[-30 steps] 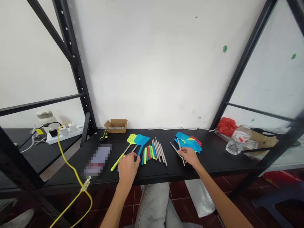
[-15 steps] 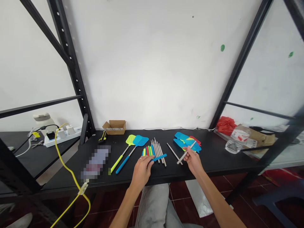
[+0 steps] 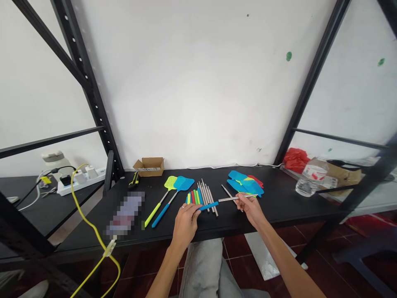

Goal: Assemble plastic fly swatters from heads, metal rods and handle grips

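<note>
My left hand (image 3: 185, 221) is closed on a blue handle sleeve (image 3: 209, 206), its free end pointing right. My right hand (image 3: 250, 209) pinches a thin silver metal rod (image 3: 228, 199), held nearly level. The rod's left end is close to the sleeve's tip; a small gap seems to show between them. Behind my left hand lie several coloured handle sleeves (image 3: 195, 196), and beside them a row of silver rods (image 3: 207, 194). Another rod (image 3: 227, 191) lies partly behind the held one. Blue, yellow and red fly swatter heads (image 3: 242, 182) are piled beyond my right hand.
Two fly swatters with handles, one yellow-green (image 3: 152, 214) and one blue (image 3: 160, 216), lie to the left. Further left are a pixelated phone-like object (image 3: 125, 213), a yellow cable (image 3: 93, 223), a utility knife (image 3: 134, 179) and a cardboard box (image 3: 150, 167). A plastic bottle (image 3: 311, 178) stands right.
My right hand has turned the rod from a slant to nearly level and brought its end up to the blue sleeve. My left hand has barely moved.
</note>
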The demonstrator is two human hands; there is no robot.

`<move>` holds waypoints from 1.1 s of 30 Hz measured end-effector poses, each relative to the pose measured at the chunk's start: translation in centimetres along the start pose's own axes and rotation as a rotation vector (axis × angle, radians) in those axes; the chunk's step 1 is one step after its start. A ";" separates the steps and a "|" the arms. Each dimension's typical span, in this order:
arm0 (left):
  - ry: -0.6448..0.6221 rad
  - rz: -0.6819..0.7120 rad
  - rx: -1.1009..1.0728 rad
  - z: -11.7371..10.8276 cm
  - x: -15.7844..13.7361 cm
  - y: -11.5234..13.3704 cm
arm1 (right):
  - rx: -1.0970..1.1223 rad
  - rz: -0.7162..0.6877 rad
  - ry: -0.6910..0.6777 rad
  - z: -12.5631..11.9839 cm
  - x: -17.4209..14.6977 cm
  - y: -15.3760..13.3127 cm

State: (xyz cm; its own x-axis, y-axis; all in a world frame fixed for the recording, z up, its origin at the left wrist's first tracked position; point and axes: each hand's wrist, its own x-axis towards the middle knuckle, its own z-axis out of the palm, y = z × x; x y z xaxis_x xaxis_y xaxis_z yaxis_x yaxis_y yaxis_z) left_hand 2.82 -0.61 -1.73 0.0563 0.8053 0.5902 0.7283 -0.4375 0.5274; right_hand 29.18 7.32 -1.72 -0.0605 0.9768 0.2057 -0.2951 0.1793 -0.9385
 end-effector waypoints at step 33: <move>-0.042 0.004 0.002 -0.3 0.1 0.0 | -0.502 -0.099 -0.329 0.0 1.0 -0.6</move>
State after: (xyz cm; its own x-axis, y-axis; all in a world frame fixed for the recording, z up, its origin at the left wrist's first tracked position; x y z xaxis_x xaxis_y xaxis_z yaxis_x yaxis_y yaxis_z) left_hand 2.66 -0.67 -1.49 0.0879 0.8199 0.5657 0.7295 -0.4396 0.5239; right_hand 29.28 8.15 -0.91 -0.3711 0.8792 0.2989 0.1664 0.3796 -0.9101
